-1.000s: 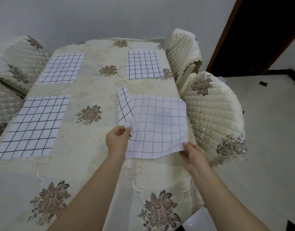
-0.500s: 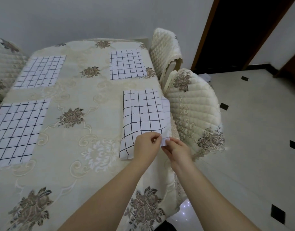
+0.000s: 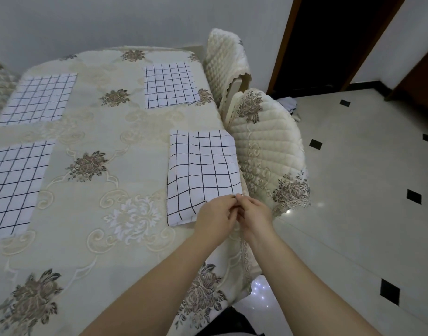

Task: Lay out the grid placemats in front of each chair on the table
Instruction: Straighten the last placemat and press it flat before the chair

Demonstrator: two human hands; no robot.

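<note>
Folded over since a second ago, the fourth grid placemat [image 3: 201, 170] lies doubled at the table [image 3: 125, 132] edge beside the near right chair [image 3: 268, 151], left hand [image 3: 214, 218] and right hand [image 3: 255, 214] both pinching its near right corner, while three other placemats [image 3: 170, 86] already lie flat, so only this one seems left to spread.

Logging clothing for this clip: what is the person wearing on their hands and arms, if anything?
Nothing that shows. The left hand and right hand are bare, with no gloves and no rings showing on the backs. The left forearm and right forearm are bare too, with no sleeve, watch or bracelet in view down to the picture's bottom edge.
</note>
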